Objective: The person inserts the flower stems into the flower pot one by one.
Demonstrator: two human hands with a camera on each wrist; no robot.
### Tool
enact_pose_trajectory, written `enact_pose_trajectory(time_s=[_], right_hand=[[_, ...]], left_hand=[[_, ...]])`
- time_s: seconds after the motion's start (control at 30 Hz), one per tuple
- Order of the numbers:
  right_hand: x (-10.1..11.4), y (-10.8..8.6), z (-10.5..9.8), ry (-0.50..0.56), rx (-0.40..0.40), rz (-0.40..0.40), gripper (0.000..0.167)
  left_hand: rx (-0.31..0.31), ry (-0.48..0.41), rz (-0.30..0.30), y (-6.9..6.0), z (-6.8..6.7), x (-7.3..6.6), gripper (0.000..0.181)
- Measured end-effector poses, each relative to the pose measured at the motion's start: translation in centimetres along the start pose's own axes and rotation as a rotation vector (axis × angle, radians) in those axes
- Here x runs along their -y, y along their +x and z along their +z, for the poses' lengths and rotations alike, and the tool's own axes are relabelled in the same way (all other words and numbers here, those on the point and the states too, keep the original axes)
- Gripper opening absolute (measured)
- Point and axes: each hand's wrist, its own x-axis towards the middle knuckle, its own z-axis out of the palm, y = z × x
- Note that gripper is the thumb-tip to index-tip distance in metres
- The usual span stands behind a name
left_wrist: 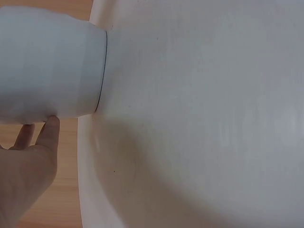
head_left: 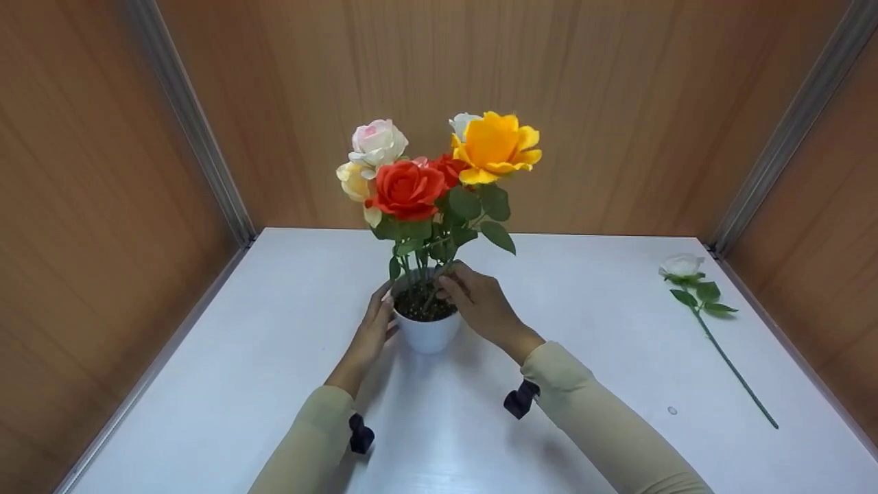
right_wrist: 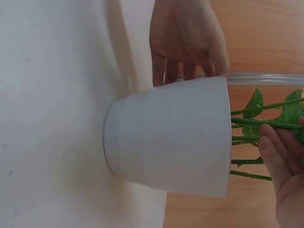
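Note:
A white flower pot [head_left: 428, 336] holding dark soil stands upright on the table. Several artificial roses rise from it, among them a red rose [head_left: 409, 190], a yellow-orange rose [head_left: 495, 147] and a pale pink rose [head_left: 378, 143]. My left hand [head_left: 367, 334] rests against the pot's left side with its fingers fairly straight; the left wrist view shows those fingertips touching the pot wall [left_wrist: 47, 66]. Just above the rim, my right hand [head_left: 485, 305] pinches a green flower stem [right_wrist: 266, 122]. Which bloom that stem carries, I cannot tell.
A single white rose [head_left: 681, 265] with a long green stem lies on the table's right side. Near it is a small round clear piece [head_left: 672, 410]. Wooden panels [head_left: 425, 62] enclose the white table [head_left: 274, 343] at the back and sides.

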Motion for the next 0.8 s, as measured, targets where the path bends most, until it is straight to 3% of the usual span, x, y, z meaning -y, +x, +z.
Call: enact_pose_trajectory(time_s=[0.17, 0.27, 0.43, 0.5, 0.8], right_hand=[[0.3, 0.8, 0.1, -0.052, 0.023, -0.014, 0.019], [0.5, 1.3, 0.2, -0.115, 0.036, -0.018, 0.017], [0.9, 1.8, 0.6, -0.226, 0.037, -0.02, 0.018], [1.0, 2.0, 0.8, -0.239, 0.033, -0.028, 0.017], [1.9, 2.6, 1.4, -0.273, 0.075, -0.023, 0.016]], left_hand=[[0.0, 0.006, -0.009, 0.1, 0.0, 0.0, 0.056], [0.014, -0.005, -0.024, -0.2, 0.0, -0.7, 0.056], [0.024, -0.007, -0.046, -0.1, -0.2, -0.7, 0.056], [0.02, 0.002, -0.038, 0.1, -0.2, 0.0, 0.057], [0.023, 0.021, -0.029, -0.1, -0.3, -0.1, 0.059]])
